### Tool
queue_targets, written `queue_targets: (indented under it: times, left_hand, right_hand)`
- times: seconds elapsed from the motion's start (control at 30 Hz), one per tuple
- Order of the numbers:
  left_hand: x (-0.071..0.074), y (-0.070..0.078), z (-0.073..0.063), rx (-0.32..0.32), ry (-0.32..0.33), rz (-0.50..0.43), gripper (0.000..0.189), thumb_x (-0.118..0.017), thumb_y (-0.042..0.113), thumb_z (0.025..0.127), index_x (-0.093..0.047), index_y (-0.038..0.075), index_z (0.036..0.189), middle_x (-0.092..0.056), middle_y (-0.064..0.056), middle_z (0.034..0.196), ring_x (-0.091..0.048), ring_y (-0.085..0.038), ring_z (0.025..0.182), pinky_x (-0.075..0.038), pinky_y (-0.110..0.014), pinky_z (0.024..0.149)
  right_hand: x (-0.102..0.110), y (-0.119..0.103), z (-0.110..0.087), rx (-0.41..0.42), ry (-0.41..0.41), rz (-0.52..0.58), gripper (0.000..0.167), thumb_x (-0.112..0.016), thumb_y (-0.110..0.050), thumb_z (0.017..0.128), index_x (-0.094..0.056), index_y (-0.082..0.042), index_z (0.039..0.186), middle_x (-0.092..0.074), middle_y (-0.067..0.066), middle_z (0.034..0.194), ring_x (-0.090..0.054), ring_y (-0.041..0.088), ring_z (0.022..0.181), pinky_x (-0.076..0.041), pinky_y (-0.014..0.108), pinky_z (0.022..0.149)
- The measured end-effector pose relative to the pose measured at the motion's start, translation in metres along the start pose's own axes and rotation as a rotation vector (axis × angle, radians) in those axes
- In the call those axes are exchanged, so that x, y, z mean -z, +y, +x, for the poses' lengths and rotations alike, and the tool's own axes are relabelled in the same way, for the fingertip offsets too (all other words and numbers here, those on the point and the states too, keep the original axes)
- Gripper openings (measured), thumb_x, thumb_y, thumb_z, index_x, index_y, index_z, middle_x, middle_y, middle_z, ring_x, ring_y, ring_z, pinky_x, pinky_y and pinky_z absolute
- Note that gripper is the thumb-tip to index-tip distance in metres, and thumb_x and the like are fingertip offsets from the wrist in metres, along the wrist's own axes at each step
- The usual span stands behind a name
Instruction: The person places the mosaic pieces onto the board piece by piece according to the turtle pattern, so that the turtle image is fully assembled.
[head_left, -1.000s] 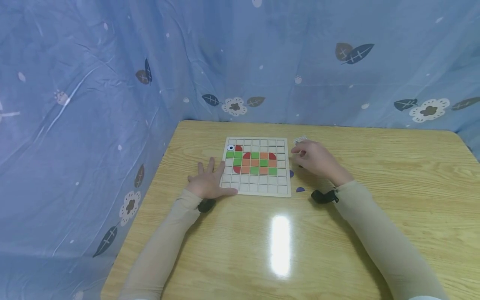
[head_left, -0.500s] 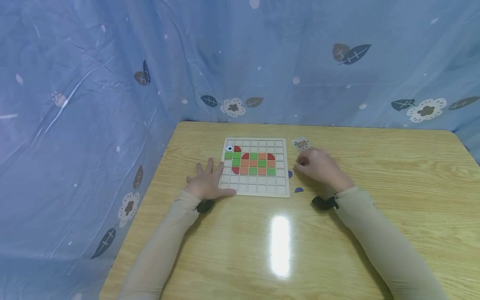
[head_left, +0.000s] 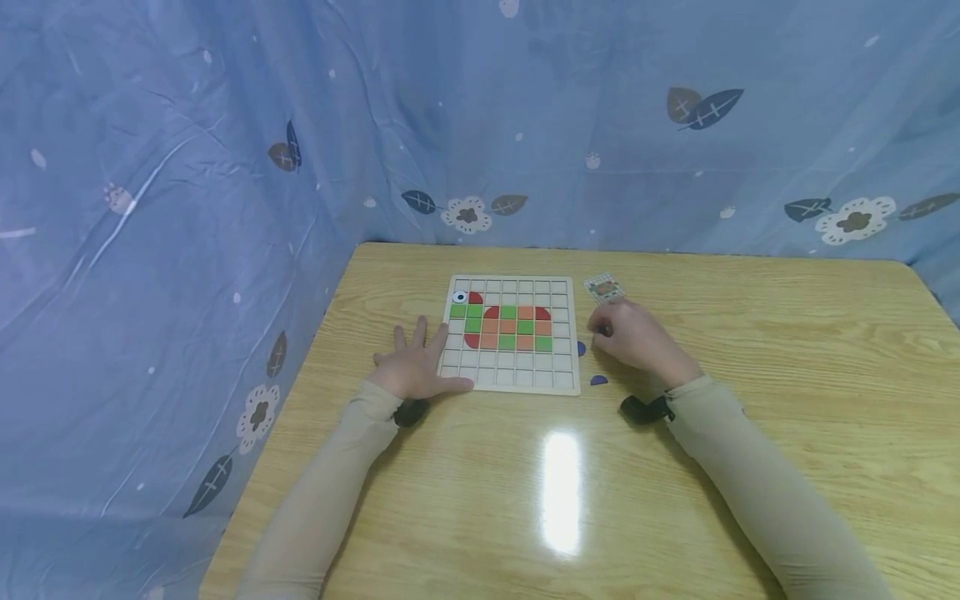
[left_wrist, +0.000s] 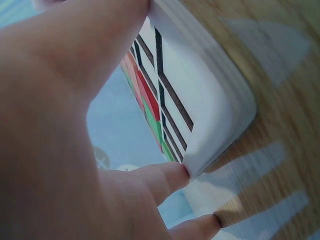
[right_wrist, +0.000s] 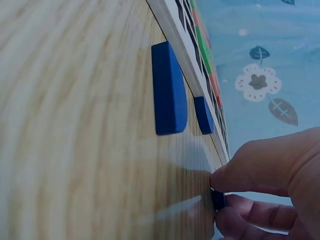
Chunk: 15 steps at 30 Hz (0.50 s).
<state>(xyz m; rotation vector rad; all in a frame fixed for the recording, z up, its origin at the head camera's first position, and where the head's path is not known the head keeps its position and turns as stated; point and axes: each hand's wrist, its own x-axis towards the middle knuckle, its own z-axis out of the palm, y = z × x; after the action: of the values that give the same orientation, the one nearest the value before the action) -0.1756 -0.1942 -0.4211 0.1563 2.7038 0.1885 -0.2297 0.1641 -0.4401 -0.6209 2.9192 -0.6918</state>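
A pale grid board (head_left: 510, 375) lies on the table, with green, orange and red pieces and a round eye piece (head_left: 460, 297) set in its squares. My left hand (head_left: 411, 367) rests at its left edge, fingers spread; in the left wrist view the thumb and a fingertip touch the board's rim (left_wrist: 220, 115). Right of the board, my right hand (head_left: 633, 337) pinches a small blue piece (right_wrist: 218, 199) between thumb and fingers, down at the table surface. Two blue half-round pieces lie nearby: one (head_left: 581, 348) against the board's right edge, another (head_left: 598, 380) closer to me.
A small picture card (head_left: 603, 287) with a printed grid lies just beyond my right hand. The wooden table (head_left: 465, 492) meets a blue patterned curtain (head_left: 570, 125) at the back and left. A bright reflection shows on the tabletop.
My right hand has drawn slightly toward me, uncovering most of the picture card, and its fingers have closed on the blue piece. The left hand and the board pieces have stayed put.
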Motion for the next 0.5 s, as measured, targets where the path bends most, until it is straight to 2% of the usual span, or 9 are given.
queue_targets:
  times: [0.3,0.5]
  left_hand:
    - [0.0002,0.0002,-0.0004,-0.001,-0.001,-0.002,0.116,-0.062,0.081,0.084,-0.014,0.018,0.169,-0.004,-0.022,0.175,-0.004,-0.060,0.155,-0.026,-0.089,0.103]
    - [-0.0004,-0.0006,0.0003,-0.006,0.002,-0.009,0.116,-0.062,0.081,0.084,-0.014,0.018,0.169,-0.003,-0.022,0.175,-0.004,-0.061,0.155,-0.026,-0.089,0.102]
  right_hand:
    - [-0.0002,-0.0013,0.0003,-0.002,-0.019,0.040,0.021,-0.068,-0.001,0.090,-0.075,0.001,0.110,-0.074,0.018,0.105,-0.068,0.032,0.095,-0.055,0.050,0.085]
    - [-0.0004,-0.0019,-0.0008,0.061,-0.011,0.029,0.023,-0.069,-0.001,0.089,-0.077,-0.002,0.111,-0.074,0.013,0.106,-0.065,0.026,0.090,-0.055,0.046,0.083]
